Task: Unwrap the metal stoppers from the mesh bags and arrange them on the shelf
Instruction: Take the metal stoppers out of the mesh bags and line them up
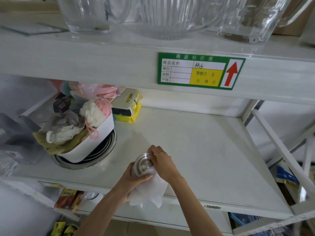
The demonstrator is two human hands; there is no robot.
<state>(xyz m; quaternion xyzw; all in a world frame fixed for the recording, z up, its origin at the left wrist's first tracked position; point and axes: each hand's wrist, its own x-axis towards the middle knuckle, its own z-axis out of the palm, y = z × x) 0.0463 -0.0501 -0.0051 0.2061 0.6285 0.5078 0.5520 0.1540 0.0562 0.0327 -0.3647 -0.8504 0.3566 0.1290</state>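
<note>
A round metal stopper (142,163) is held over the front of the white shelf (196,142), half out of a white mesh bag (148,191) that hangs below it. My left hand (134,178) grips the stopper and bag from underneath. My right hand (162,160) has its fingers on the stopper's top rim. The bag's lower part drapes past the shelf's front edge.
A white tub (92,142) full of cloths and pink net bags sits on stacked metal rings (105,150) at the left. Yellow packets (129,109) lie behind it. Glass jugs (170,16) stand on the shelf above, over a green price tag (201,70).
</note>
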